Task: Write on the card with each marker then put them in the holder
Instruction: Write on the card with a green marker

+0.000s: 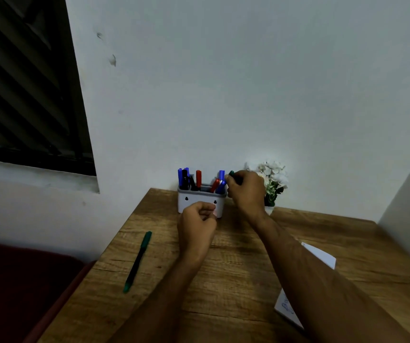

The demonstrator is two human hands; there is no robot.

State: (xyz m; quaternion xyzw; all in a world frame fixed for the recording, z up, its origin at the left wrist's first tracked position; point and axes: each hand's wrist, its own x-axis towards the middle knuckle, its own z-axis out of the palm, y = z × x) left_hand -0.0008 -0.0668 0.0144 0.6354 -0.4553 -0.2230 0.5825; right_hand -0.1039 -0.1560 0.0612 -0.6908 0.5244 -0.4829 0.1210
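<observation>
Risk first: my right hand [244, 188] carries a green-capped marker [232, 175] toward the right end of the holder [200, 201], already crowded with blue, black and red markers [198, 179]. I judge the tip could catch a neighbour and tip the holder, or slide down outside its wall. My right grip is clamped on that marker, arm stretched long across the table [223, 256]. My left hand [197, 222] sits curled against the holder's front; whether it holds anything, I cannot tell. 1 more green marker [138, 261] lies on the table left of my arms. Card [320, 256] lies right, partly under my forearm.
</observation>
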